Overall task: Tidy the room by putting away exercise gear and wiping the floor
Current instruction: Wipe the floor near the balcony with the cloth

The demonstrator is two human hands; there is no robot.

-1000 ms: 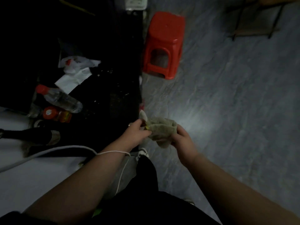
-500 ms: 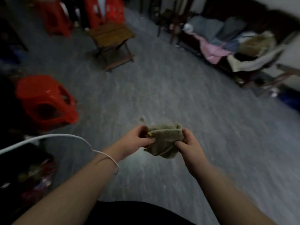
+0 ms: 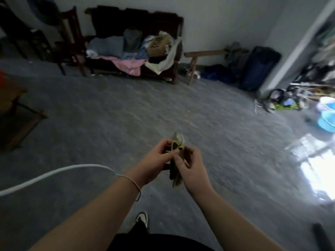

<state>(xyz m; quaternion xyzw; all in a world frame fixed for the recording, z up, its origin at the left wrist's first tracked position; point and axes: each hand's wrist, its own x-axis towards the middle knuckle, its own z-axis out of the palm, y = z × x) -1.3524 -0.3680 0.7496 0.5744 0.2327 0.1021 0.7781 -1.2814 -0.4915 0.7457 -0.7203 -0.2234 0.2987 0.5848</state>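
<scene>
Cloth point(image 3: 176, 160) pinched by both hands' fingers point(image 3: 172, 153) above grey floor point(image 3: 108, 124).

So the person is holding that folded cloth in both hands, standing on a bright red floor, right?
Not quite. The head view shows both the left hand and right hand gripping the folded cloth, but the floor is grey, not red.

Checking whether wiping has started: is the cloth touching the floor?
No: both the left hand and right hand hold the cloth up in the air, above the floor.
</scene>
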